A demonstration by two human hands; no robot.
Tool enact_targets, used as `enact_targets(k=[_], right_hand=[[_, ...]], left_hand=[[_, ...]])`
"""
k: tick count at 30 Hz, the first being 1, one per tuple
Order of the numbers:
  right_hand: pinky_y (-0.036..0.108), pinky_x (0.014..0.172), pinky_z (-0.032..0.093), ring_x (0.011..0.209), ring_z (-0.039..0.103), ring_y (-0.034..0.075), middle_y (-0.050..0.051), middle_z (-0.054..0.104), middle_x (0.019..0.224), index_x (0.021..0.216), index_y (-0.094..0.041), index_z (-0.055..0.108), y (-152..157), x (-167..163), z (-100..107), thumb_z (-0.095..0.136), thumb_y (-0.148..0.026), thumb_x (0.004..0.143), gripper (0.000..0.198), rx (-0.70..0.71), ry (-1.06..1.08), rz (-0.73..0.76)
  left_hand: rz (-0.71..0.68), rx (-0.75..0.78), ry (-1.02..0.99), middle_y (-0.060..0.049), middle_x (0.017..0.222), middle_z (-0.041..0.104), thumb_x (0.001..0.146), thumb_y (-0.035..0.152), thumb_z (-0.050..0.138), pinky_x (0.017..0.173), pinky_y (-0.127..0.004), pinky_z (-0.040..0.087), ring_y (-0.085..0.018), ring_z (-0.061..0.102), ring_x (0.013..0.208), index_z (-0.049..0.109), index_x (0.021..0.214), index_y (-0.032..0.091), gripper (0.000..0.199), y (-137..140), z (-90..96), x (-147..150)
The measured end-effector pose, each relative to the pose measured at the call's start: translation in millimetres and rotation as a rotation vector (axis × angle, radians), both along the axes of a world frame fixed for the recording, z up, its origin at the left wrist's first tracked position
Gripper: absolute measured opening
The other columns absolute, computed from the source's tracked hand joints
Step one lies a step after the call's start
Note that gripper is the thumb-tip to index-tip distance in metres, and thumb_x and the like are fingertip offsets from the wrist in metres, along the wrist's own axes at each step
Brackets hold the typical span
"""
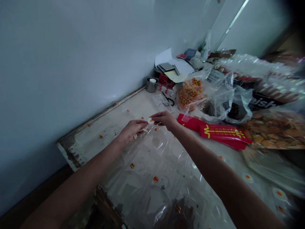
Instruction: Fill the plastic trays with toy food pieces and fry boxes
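Note:
Over the middle of the table my right hand pinches a small fried-egg piece, white with an orange yolk. Just left of it, my left hand is closed, its fingertips close to the egg piece. Pale, narrow strips stick out from between its fingers; what they are is unclear. Beneath both hands lies clear plastic film. Tiny burger-shaped pieces are scattered around, among them one burger piece nearer me and another to the left.
Red packets with yellow print lie right of my hands. Behind them are a bag of small orange pieces, black scissors and a metal cup. Larger filled bags crowd the right. A pale wall borders the table's far left edge.

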State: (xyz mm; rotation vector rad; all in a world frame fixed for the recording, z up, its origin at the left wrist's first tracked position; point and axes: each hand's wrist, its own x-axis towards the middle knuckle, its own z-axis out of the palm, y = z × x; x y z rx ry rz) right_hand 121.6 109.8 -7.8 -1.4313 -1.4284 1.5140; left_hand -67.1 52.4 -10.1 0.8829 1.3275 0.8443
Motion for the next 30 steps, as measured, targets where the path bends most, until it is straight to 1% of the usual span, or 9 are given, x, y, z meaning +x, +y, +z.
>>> enact_targets(k=[2, 7, 11, 14, 17, 19, 21, 25, 30], right_hand=[[0.016, 0.048, 0.042, 0.052, 0.059, 0.008, 0.001, 0.071, 0.063, 0.087, -0.015, 0.077, 28, -5, 0, 0.075, -0.016, 0.080, 0.007, 0.074, -0.160, -0.018], [0.019, 0.051, 0.045, 0.053, 0.063, 0.013, 0.002, 0.069, 0.058, 0.089, -0.013, 0.074, 80, -26, -8, 0.078, -0.009, 0.075, 0.015, 0.154, -0.515, 0.012], [0.023, 0.063, 0.047, 0.066, 0.066, 0.016, 0.006, 0.071, 0.065, 0.076, -0.013, 0.072, 85, -32, -14, 0.082, -0.015, 0.071, 0.011, 0.249, -0.630, -0.018], [0.025, 0.070, 0.047, 0.081, 0.068, 0.019, 0.009, 0.074, 0.077, 0.076, -0.015, 0.073, 70, -33, -10, 0.081, -0.033, 0.078, 0.020, 0.382, -0.702, -0.094], [0.024, 0.065, 0.046, 0.075, 0.066, 0.017, 0.007, 0.072, 0.074, 0.077, -0.015, 0.075, 47, -44, -1, 0.072, -0.053, 0.085, 0.038, 0.451, -0.556, -0.025], [0.022, 0.061, 0.047, 0.066, 0.063, 0.013, 0.004, 0.072, 0.072, 0.079, -0.016, 0.076, 31, -55, 5, 0.075, -0.048, 0.085, 0.033, 0.314, -0.282, 0.151], [0.020, 0.061, 0.051, 0.062, 0.063, 0.010, 0.003, 0.073, 0.073, 0.081, -0.016, 0.077, 19, -65, 8, 0.083, -0.034, 0.079, 0.020, 0.120, -0.029, 0.217], [0.020, 0.062, 0.059, 0.060, 0.068, 0.012, 0.003, 0.073, 0.070, 0.077, -0.013, 0.072, 19, -72, 10, 0.087, -0.015, 0.071, 0.016, -0.096, 0.118, 0.089], [0.022, 0.062, 0.062, 0.060, 0.071, 0.013, 0.003, 0.073, 0.071, 0.084, -0.015, 0.065, 61, -84, 8, 0.077, -0.003, 0.076, 0.019, 0.006, -0.008, -0.075]], left_hand=[[0.025, 0.000, -0.013, -0.004, 0.083, 0.072, 0.066, 0.021, 0.078, 0.061, -0.024, 0.041, -0.013, 0.060, 0.069, 0.077, 0.089, 0.018, 0.023, 4, 2.8, -11], [0.043, 0.021, -0.039, -0.003, 0.086, 0.073, 0.062, 0.023, 0.087, 0.060, -0.023, 0.040, -0.011, 0.059, 0.065, 0.074, 0.103, 0.019, 0.043, 9, 3.6, -45], [0.113, 0.069, -0.076, 0.000, 0.079, 0.069, 0.058, 0.024, 0.091, 0.052, -0.021, 0.035, -0.006, 0.050, 0.055, 0.073, 0.094, 0.016, 0.040, 13, -1.5, -54], [0.158, 0.045, -0.134, -0.001, 0.080, 0.070, 0.058, 0.021, 0.091, 0.048, -0.020, 0.030, -0.004, 0.047, 0.052, 0.074, 0.093, 0.016, 0.039, 19, -3.2, -53], [0.168, -0.002, -0.169, -0.002, 0.082, 0.072, 0.063, 0.017, 0.088, 0.049, -0.020, 0.032, -0.004, 0.048, 0.052, 0.076, 0.096, 0.017, 0.036, 25, -2.3, -51], [0.162, 0.022, -0.173, -0.003, 0.083, 0.072, 0.064, 0.017, 0.088, 0.052, -0.020, 0.036, -0.006, 0.053, 0.057, 0.077, 0.097, 0.018, 0.035, 27, -1.1, -49], [0.158, 0.065, -0.172, -0.003, 0.084, 0.072, 0.065, 0.019, 0.088, 0.055, -0.020, 0.038, -0.007, 0.057, 0.062, 0.078, 0.097, 0.020, 0.033, 27, -0.2, -48], [0.179, 0.052, -0.219, -0.004, 0.084, 0.072, 0.072, 0.017, 0.083, 0.050, -0.018, 0.036, -0.006, 0.054, 0.058, 0.079, 0.098, 0.019, 0.027, 23, 0.1, -51], [0.399, 0.009, -0.412, -0.005, 0.073, 0.065, 0.079, 0.015, 0.075, 0.040, -0.014, 0.028, -0.002, 0.046, 0.048, 0.069, 0.082, 0.010, 0.008, 25, 3.5, -82]])
